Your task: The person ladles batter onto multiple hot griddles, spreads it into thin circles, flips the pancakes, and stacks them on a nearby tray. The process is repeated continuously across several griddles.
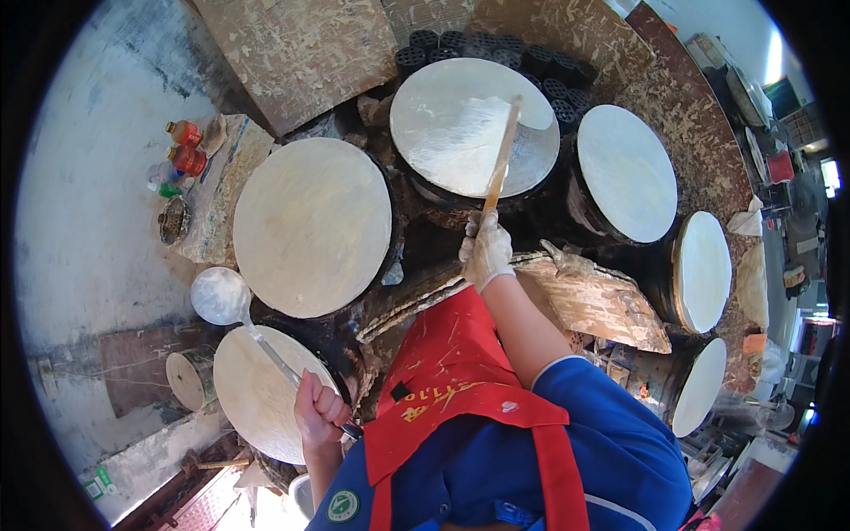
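My left hand (320, 408), bare, grips the dark handle end of a long metal ladle (221, 297). The ladle's batter-coated bowl is raised at the left, near two round griddles. My right hand (488, 247), in a whitish glove, holds a flat wooden spreader (506, 149) over the round griddle (425, 126) ahead of me. White batter (468, 143) covers part of that griddle; a greyer patch of the surface shows at its right. The spreader's far end lies over this griddle. Another griddle (312, 226) with a pale layer stands left of it.
More griddles stand at the right (626, 172) and lower left (262, 391). Perforated coal briquettes (425, 40) are stacked behind the middle griddle. Bottles (187, 159) stand on a crusted ledge (226, 192) at the left. A batter-streaked board (591, 299) lies beside my right forearm.
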The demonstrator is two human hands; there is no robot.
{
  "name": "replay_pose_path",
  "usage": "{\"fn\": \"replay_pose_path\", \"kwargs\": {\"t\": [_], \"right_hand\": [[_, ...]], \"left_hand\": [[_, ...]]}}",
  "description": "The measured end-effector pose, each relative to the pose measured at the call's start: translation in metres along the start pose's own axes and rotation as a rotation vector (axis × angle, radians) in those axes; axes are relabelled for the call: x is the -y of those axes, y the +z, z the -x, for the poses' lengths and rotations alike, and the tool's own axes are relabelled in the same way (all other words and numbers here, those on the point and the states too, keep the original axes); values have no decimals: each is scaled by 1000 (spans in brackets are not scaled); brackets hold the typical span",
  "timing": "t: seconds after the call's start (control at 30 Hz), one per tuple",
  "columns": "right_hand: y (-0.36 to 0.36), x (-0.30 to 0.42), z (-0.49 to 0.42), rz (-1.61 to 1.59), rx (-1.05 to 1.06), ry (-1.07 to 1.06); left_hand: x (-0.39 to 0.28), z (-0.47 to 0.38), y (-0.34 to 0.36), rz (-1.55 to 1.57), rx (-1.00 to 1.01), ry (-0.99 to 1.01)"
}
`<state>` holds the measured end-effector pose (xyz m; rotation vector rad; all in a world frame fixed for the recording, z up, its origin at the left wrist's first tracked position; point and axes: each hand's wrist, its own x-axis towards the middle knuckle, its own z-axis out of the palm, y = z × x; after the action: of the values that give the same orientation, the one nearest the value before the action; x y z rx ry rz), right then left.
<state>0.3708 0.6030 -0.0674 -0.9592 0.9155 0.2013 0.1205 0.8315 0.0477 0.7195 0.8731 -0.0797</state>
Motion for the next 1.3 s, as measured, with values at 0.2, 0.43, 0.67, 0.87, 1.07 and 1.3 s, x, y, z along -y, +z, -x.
{"fn": "replay_pose_path", "kwargs": {"t": [0.2,0.43,0.67,0.87,1.07,1.3], "right_hand": [[-6,-43,17,301,321,172],[-61,32,-1,280,100,53],[-96,-9,-18,670,432,-454],[-155,67,-29,502,228,150],[-143,110,-37,435,290,4],[-229,133,-53,867,357,-70]], "left_hand": [[2,-8,7,-21,34,-47],[10,-15,33,-62,67,-70],[29,-11,73,-36,113,-93],[50,-12,97,-40,108,-115],[69,-9,128,-66,75,-123],[90,-8,156,-133,80,-111]]}}
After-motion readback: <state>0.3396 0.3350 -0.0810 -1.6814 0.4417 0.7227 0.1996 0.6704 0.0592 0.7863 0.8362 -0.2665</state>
